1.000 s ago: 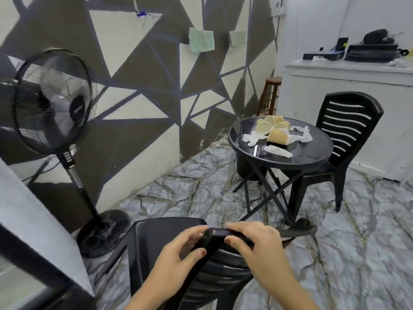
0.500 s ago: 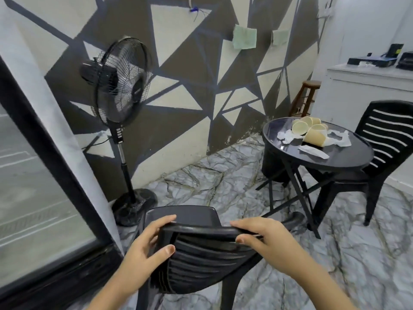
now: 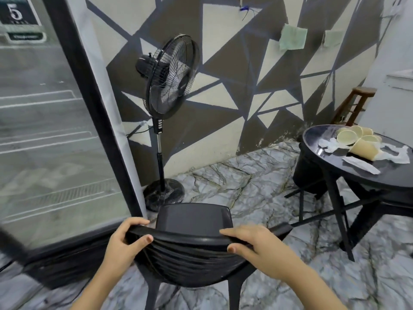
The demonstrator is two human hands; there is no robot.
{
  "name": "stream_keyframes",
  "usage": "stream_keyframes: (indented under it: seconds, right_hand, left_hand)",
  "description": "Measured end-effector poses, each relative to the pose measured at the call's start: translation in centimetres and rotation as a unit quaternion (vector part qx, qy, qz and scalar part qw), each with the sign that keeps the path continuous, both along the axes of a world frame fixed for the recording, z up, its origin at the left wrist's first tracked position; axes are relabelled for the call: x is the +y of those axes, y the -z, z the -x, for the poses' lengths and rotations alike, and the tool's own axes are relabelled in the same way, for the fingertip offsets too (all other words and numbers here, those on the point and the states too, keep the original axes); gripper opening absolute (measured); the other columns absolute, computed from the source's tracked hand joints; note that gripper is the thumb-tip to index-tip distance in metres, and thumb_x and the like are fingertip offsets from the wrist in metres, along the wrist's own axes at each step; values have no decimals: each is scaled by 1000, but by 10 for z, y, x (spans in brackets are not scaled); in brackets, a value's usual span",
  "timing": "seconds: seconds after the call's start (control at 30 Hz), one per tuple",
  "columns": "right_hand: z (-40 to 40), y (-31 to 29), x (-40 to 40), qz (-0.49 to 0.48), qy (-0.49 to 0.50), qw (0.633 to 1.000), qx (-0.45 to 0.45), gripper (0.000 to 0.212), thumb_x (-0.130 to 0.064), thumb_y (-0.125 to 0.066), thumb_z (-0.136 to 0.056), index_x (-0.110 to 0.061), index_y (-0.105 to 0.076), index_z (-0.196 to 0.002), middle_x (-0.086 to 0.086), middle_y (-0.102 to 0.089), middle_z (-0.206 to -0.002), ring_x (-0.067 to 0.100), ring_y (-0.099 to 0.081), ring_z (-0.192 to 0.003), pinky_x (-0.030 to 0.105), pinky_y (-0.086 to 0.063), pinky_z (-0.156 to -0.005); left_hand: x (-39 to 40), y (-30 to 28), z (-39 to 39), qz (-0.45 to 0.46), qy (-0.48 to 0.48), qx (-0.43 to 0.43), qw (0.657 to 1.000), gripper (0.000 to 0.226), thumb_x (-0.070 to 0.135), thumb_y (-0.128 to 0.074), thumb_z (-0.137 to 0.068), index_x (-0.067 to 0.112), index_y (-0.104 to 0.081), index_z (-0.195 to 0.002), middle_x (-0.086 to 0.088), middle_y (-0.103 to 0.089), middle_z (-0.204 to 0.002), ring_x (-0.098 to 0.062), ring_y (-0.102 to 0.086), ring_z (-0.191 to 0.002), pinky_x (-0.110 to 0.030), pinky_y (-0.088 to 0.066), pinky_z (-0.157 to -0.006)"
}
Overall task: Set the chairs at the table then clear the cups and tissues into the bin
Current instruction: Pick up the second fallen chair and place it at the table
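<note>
Both hands grip the top rail of the chair [image 3: 192, 222] at bottom centre: left hand [image 3: 125, 242] curled over the rail's left end, thumb under; right hand [image 3: 257, 245] wrapped over the right part. Chair seat points away, toward the fan [image 3: 169, 77], whose round base sits just beyond the seat's far edge. Glass door [image 3: 51, 130] with dark frame runs down the left, close to the chair's left side. Open marble-pattern floor [image 3: 234, 182] lies between chair and table [image 3: 380, 175] at right edge (only its left part is in frame). Table is round, glossy black, on crossed legs; cups [image 3: 362, 148] lie tipped among crumpled tissues [image 3: 400, 155] on top. Dark bin [image 3: 308, 173] stands behind the table. Wall has grey and cream triangles; wooden stool [image 3: 357, 101] at upper right.
</note>
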State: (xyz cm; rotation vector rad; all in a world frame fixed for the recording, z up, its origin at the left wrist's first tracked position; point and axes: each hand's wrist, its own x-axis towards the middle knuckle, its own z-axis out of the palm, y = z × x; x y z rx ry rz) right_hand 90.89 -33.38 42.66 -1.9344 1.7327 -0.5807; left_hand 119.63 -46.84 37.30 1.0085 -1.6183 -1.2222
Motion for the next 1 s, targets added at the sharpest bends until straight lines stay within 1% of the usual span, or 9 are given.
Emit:
stream_keyframes:
  seconds: [0.13, 0.27, 0.43, 0.5, 0.57, 0.63, 0.7, 0.87, 1.0]
  right_hand:
    - [18, 19, -4, 10, 50, 998, -27, 68, -87, -33, -62, -47, -59, -110, -36, -55, -92, -16, -46, -95, 23, -33, -94]
    - [36, 41, -8, 26, 86, 995, -36, 55, -91, -33, -57, -59, -57, -95, -33, -55, -112, -14, -34, -118, 35, 1, -113]
    - [48, 58, -18, 16, 129, 980, -153, 59, -84, -58, -48, -48, -66, -94, -26, -47, -128, -4, -37, -123, 34, -30, -104]
    - [47, 63, -21, -2, 145, 962, -230, 61, -80, -66, -43, -43, -69, -91, -20, -45, -132, -5, -39, -123, 31, -34, -100]
    - [43, 69, -25, -10, 146, 950, -277, 59, -77, -71, -42, -41, -70, -89, -15, -47, -133, -8, -42, -120, 31, -37, -99]
    - [35, 73, -31, -21, 138, 941, -309, 58, -71, -76, -41, -36, -71, -87, -13, -55, -127, -6, -50, -115, 32, -42, -97]
    - [27, 77, -37, -24, 143, 933, -330, 55, -63, -81, -38, -32, -73, -82, -13, -67, -111, 0, -58, -107, 27, -47, -90]
    - [20, 78, -36, 2, 176, 904, -389, 60, -62, -85, -29, -24, -72, -75, -4, -70, -75, 12, -64, -71, 25, -51, -64]
    - [21, 76, -28, 41, 202, 879, -431, 58, -55, -88, -25, -19, -73, -68, 0, -69, -67, 8, -62, -62, 20, -50, -55]
  left_hand:
    - [-9, 9, -20, -1, -16, 8, 1000, 36, 44, -73, -47, 28, -66, -78, 3, -68, -91, -19, -59, -91, -11, -48, -73]
    - [-16, 12, -34, -13, -19, -2, 1000, 37, 45, -73, -46, 27, -66, -78, -10, -63, -102, -19, -59, -95, -14, -49, -75]
    - [-28, 19, -59, -26, -13, -20, 999, 62, 68, -81, -35, 26, -68, -79, -12, -63, -103, -15, -61, -95, -23, -47, -81]
    - [-32, 22, -70, -35, -9, -20, 999, 63, 66, -82, -36, 23, -69, -81, -14, -64, -104, -20, -60, -99, -31, -45, -85]
    - [-35, 21, -77, -40, -7, -19, 999, 51, 50, -86, -43, 20, -70, -81, -18, -63, -105, -11, -63, -94, -21, -47, -82]
    - [-38, 23, -84, -54, 2, -10, 998, 31, 22, -86, -51, 15, -70, -77, -27, -60, -109, -3, -64, -87, -12, -49, -75]
    - [-43, 28, -92, -62, 7, -3, 998, 29, 16, -85, -50, 14, -70, -75, -30, -57, -113, -4, -66, -85, -12, -50, -72]
    - [-46, 32, -94, -70, -10, 37, 997, 62, 50, -91, -26, 15, -71, -73, -18, -61, -103, -8, -67, -84, -16, -53, -70]
    - [-51, 32, -85, -83, -1, 50, 995, 64, 52, -91, -25, 16, -70, -74, -16, -62, -105, -14, -66, -91, -18, -54, -72]
